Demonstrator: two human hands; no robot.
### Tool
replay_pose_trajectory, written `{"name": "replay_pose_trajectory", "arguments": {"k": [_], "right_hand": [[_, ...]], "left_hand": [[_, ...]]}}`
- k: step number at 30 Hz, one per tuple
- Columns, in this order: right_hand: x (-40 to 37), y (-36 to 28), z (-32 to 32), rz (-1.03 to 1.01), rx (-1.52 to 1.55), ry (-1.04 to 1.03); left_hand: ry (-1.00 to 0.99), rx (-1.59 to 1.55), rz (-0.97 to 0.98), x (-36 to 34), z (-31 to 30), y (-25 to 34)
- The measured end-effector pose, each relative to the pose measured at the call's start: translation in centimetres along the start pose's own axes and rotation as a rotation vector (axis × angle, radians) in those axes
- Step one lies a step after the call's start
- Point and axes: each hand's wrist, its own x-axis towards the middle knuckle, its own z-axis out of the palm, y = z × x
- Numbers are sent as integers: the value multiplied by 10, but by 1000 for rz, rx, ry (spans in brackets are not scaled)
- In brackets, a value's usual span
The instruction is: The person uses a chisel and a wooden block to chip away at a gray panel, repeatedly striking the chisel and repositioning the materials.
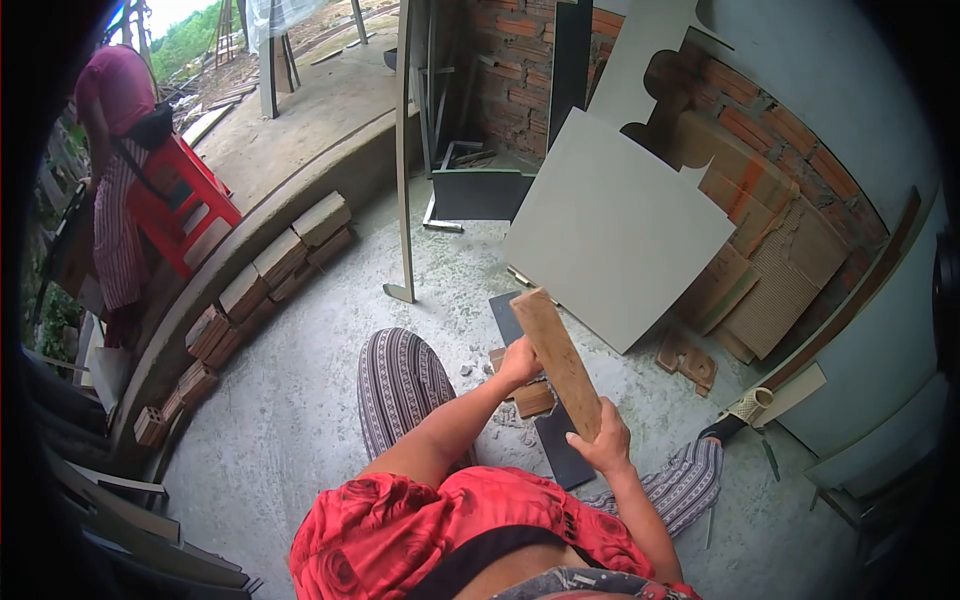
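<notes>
we are holding a wooden plank (557, 358) just ahead, its long axis slanting away and leftward above a dark board (562, 455). our right hand (606, 442) is gripping its near end; our left (520, 363) is meeting its left side, fingers hiding, closure uncertain.

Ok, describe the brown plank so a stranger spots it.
Start at the large pale panel by the brick wall. Just below it in view is a thick brown plank, its lower end in the right hand. Unlike the small wooden blocks beside it, it's longer and gripped.
</notes>
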Motion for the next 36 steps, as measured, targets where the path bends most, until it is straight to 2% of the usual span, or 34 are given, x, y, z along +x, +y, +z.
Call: {"name": "replay_pose_trajectory", "arguments": {"k": [1,5,7,10,12,14,15,16,18,19,22,24,25,26,29,34,36], "right_hand": [[0,4,-1,140,-184,-179],[-4,4,-2,85,-41,-132],[-2,-4,-5,-70,177,43],[3,-23,-11,-105,359,152],[3,-19,-6,-148,365,218],[-2,-4,-1,26,69,54],[2,-2,-3,154,-111,-107],[1,0,-5,156,-111,-107],[0,5,-3,233,182,-164],[-1,6,-1,248,185,-162],[-4,4,3,208,539,-27],[-3,9,1,238,551,4],[-3,10,0,256,576,29],[-4,17,2,265,579,43],[-8,19,2,311,576,54],[-4,14,0,239,485,78],[-3,8,4,182,568,104]], "left_hand": [[-14,10,-37,0,-1,2],[-7,1,-44,-3,-5,12],[-43,32,4,-4,-7,17],[-84,-33,-29,-8,-18,33],[-69,-16,-15,-7,-15,30],[-53,0,-1,-2,-8,19],[-50,-20,-39,3,-1,9],[-49,-42,-78,3,0,10],[-11,-70,-43,2,-1,10],[23,-104,-13,1,0,12],[32,-213,28,11,-4,1],[53,-342,-79,11,-15,10],[92,-277,-31,20,-9,-10],[92,-345,9,23,-7,-18],[59,-342,-75,21,-7,-16],[41,-355,-60,16,-2,-14],[55,-292,-66,10,-7,0]]}}
